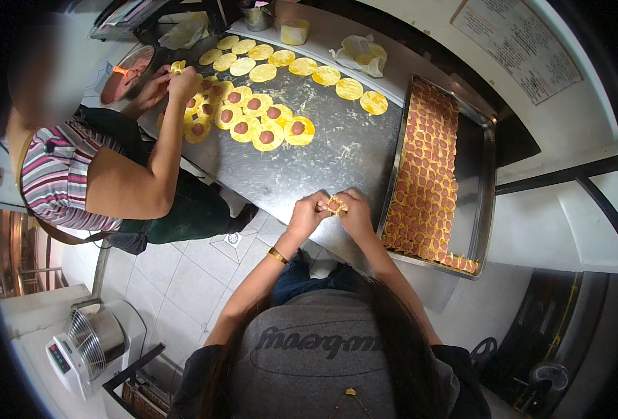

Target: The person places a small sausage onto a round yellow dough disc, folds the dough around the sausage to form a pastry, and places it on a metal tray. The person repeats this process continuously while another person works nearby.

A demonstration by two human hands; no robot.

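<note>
Close to the near edge of the steel worktable (pixel 253 178), my left hand (pixel 307 214) and my right hand (pixel 355 212) pinch one small open-topped dumpling (pixel 334 205) between them. Its yellow wrapper is gathered round a pinkish meat filling. To my right, a deep metal tray (pixel 473 174) carries many dumplings of the same kind in tight rows (pixel 420 167). Ahead to the left lie yellow round wrappers topped with meat balls (pixel 267 137). Plain wrappers (pixel 349 89) form a row farther back.
At the left, a co-worker (pixel 127 167) shapes a yellow wrapper in both hands beside a bowl of pink meat filling (pixel 124 80) with an orange-handled tool. A plastic bag of wrappers (pixel 360 54) and a yellowish tub (pixel 295 31) stand along the back ledge. A mixer (pixel 96 342) is behind left.
</note>
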